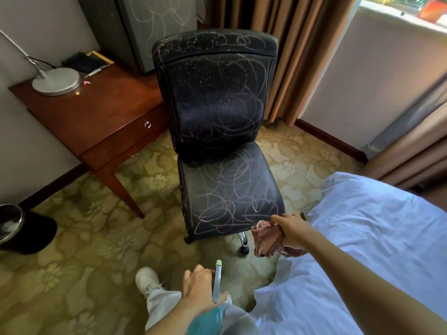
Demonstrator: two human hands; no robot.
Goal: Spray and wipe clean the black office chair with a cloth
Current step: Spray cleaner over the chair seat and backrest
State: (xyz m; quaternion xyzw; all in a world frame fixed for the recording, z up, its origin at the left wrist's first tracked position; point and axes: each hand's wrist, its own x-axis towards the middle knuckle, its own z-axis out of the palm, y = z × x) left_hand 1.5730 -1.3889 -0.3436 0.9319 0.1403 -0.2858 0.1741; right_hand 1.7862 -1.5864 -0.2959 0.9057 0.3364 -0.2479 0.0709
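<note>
A: Black office chair (pixel 217 131), standing mid-floor, pushed up against the right end of the wooden desk (pixel 96 112). Covered in pale looping scribbles, seat and backrest alike; white specks across the backrest, possibly spray droplets, hard to say.

B: And the hands?

A: Right hand (pixel 294 229) just off the chair's front right corner, fingers closed around a bunched pinkish cloth (pixel 267 240). Left hand (pixel 200 288) lower, in front of the chair and well apart from it, wrapped around a spray bottle (pixel 216 281) with a pale green tip pointing up toward the seat.

B: Handling?

A: Cloth soft and limp, likely light; best kept balled in the palm so a flat pad meets the surface. Chair probably on casters, one wheel (pixel 244 247) showing under the front edge, so likely to roll or swivel under hard rubbing. Worth bracing at the backrest top or the seat edge. Upholstery looks smooth, maybe slick once wet.

B: Anything not visible?

A: Bottle body mostly cut off at the bottom edge; trigger finger hidden. Chair base and other wheels out of sight beneath the seat. Back of the backrest unseen.
</note>
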